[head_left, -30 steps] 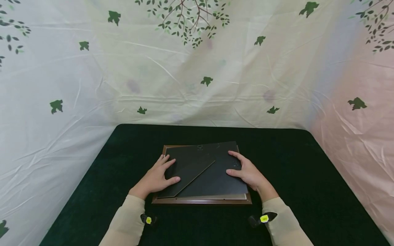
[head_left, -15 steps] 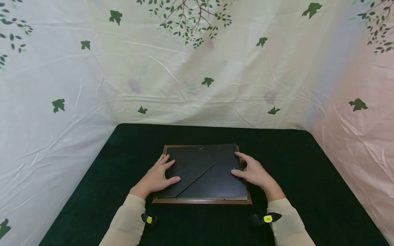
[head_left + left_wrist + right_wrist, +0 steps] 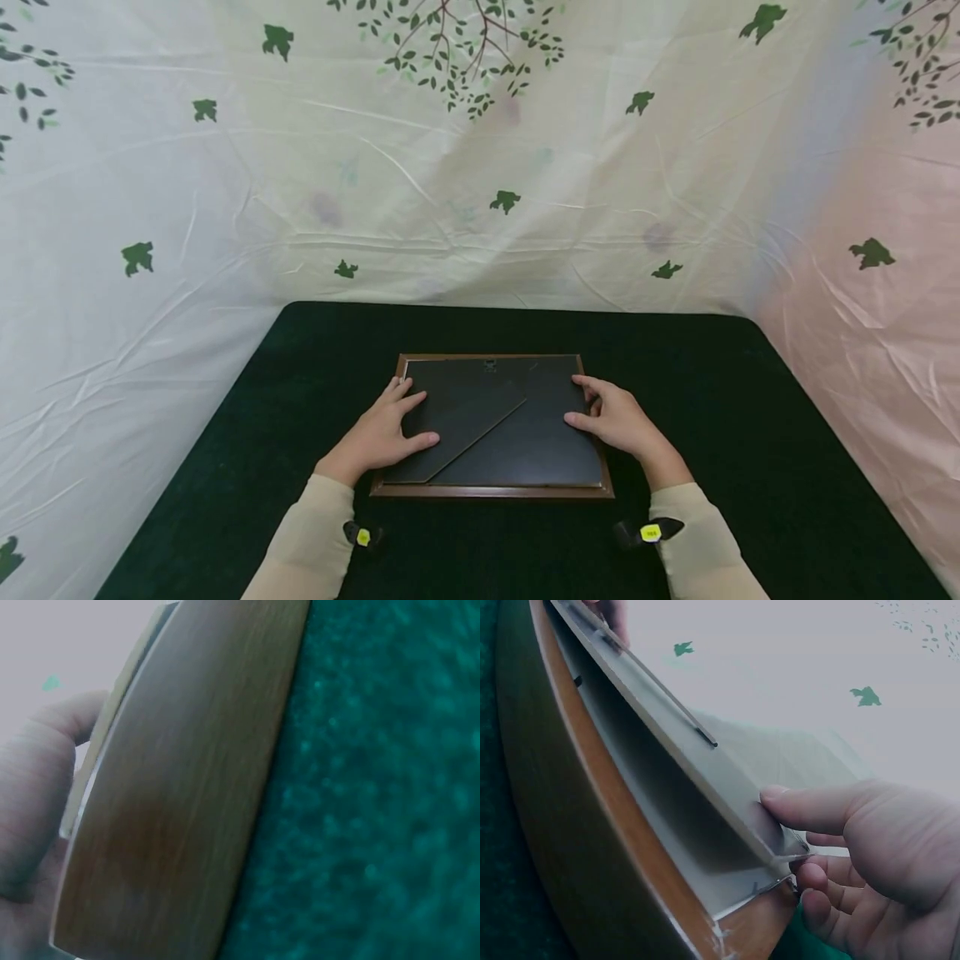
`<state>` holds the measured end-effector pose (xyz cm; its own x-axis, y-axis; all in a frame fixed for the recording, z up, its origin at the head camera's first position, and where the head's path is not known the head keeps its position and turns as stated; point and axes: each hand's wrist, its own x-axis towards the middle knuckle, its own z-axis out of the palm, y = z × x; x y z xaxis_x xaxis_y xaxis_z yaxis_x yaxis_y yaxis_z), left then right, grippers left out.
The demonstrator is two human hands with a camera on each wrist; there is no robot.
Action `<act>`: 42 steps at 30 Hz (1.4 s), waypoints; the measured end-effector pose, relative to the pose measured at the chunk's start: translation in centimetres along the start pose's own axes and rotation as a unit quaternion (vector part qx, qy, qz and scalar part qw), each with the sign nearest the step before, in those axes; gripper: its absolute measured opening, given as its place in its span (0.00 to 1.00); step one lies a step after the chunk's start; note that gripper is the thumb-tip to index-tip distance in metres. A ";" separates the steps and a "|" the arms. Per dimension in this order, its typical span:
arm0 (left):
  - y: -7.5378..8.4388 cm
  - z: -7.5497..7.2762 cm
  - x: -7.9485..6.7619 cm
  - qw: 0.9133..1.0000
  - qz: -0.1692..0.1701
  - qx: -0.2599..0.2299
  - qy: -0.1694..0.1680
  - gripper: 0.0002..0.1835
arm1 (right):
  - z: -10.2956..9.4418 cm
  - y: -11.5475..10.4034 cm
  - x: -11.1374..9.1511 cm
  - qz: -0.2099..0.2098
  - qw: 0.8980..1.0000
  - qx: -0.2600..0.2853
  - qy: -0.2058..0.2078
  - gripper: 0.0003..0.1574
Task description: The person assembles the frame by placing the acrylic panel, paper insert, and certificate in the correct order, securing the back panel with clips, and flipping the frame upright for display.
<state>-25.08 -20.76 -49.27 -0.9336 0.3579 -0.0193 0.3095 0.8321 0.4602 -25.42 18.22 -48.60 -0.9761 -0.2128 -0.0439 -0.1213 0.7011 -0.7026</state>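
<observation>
A brown wooden picture frame (image 3: 491, 492) lies face down, its black backing board (image 3: 540, 442) over the opening. A stand leg (image 3: 465, 408) lies folded against the board. My left hand (image 3: 382, 429) rests on the board's left side, thumb and fingers spread. At the right edge, my right hand (image 3: 622, 425) pinches the board, thumb on top and fingers curled at its side. In the right wrist view the board (image 3: 705, 772) slants up from the frame (image 3: 607, 787), leaving a gap under its right end. The left wrist view shows the frame's outer side (image 3: 172, 772) close up.
Dark green cloth (image 3: 240, 467) covers the table all around the frame. Behind and beside it hangs a pale curtain (image 3: 420, 192) printed with leaves and branches.
The backing board has turned from askew to square with the frame, and its near edge has come down to the frame's rim. My right hand has shifted right; my left hand stays put.
</observation>
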 end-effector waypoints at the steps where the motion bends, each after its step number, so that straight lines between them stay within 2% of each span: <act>1: 0.0 0.0 0.0 1.000 0.000 0.001 0.000 0.47 | 0.1 0.0 0.0 0.001 1.000 -0.002 0.002 0.43; 13: 0.2 0.1 -0.3 1.000 -0.003 0.008 -0.001 0.47 | 0.1 -0.4 -0.6 -0.019 1.000 -0.012 0.012 0.40; 22: 0.3 0.1 -0.7 1.000 0.003 0.006 0.005 0.46 | -0.2 -0.2 -0.9 0.001 1.000 0.002 0.005 0.39; 29: 0.3 0.2 -1.0 1.000 -0.013 0.003 0.006 0.47 | -0.1 -0.3 -1.1 0.019 1.000 0.004 0.009 0.37; 38: 0.3 0.4 -1.3 1.000 -0.013 0.006 0.004 0.47 | -0.2 -0.4 -1.4 0.034 0.997 0.071 -0.001 0.35; 42: 0.5 0.4 -1.4 1.000 -0.008 0.006 0.004 0.46 | 0.0 -0.1 -1.4 0.033 0.998 0.060 0.014 0.35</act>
<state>-23.59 -20.68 -49.38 -0.9400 0.3405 -0.0198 0.2961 0.8433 0.4485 -24.06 18.41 -48.48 -0.9860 -0.1495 -0.0741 -0.0365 0.6265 -0.7785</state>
